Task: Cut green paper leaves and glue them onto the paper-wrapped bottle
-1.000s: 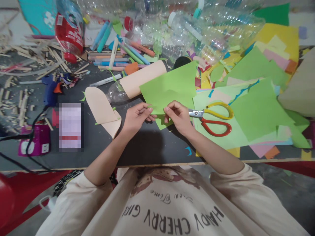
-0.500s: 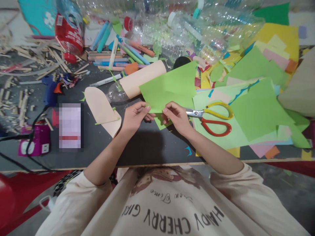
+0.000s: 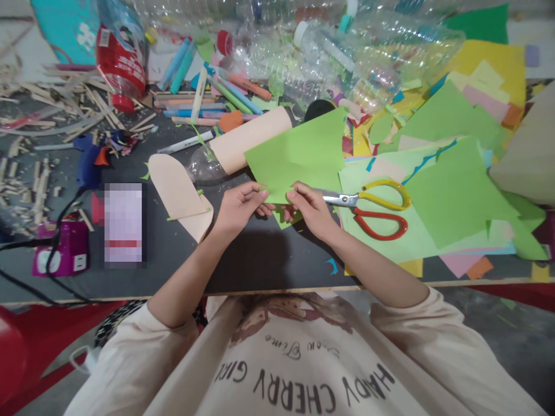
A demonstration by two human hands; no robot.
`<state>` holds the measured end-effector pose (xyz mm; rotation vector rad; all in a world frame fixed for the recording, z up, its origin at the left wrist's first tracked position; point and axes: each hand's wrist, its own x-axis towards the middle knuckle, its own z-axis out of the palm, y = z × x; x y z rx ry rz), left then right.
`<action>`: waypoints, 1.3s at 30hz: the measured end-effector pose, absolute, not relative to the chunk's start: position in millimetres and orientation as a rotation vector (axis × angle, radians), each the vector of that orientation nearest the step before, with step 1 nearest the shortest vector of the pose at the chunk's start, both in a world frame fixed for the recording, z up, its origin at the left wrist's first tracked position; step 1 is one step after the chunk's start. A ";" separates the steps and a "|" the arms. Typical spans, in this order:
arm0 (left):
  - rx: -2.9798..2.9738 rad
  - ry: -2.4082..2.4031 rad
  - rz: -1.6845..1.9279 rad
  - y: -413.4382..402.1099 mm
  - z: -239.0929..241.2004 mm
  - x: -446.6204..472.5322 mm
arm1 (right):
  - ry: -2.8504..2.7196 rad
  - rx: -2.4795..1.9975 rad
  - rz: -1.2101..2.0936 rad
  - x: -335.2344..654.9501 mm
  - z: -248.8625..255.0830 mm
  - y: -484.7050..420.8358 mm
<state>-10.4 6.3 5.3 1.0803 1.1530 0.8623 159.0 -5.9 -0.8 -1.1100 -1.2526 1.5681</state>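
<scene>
Both my hands pinch the near edge of a green paper sheet [image 3: 299,150], which slants up and away from me. My left hand [image 3: 243,209] grips its lower left corner between thumb and fingers. A short way to the right, my right hand [image 3: 310,209] holds the same edge. Under the sheet, part of another green piece shows below my fingers. Scissors [image 3: 382,199] with one yellow and one red handle lie just right of my right hand. Left of my left hand is a cream paper cutout [image 3: 177,190] with thin green strips. Behind the sheet lies a clear bottle wrapped in cream paper [image 3: 255,138].
Coloured paper sheets [image 3: 463,190] pile up on the right. Clear plastic bottles [image 3: 277,52] and several markers [image 3: 238,92] fill the back. At left are a blue glue gun [image 3: 88,162] with a black cord, wood sticks [image 3: 104,107], a red-labelled bottle [image 3: 121,63] and a purple pack [image 3: 65,245].
My hands and the near edge of the green sheet have shifted slightly down toward me. The grip stays the same, and the things around have not moved.
</scene>
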 end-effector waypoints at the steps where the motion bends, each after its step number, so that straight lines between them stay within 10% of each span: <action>1: 1.084 1.141 0.848 6.1 5.9 -10.1 | -1.281 -1.131 1.560 159.2 -0.1 -6.0; 39: 1.338 1.011 0.510 -5.9 17.0 -5.7 | -1.171 -1.119 1.360 162.0 -8.8 -2.9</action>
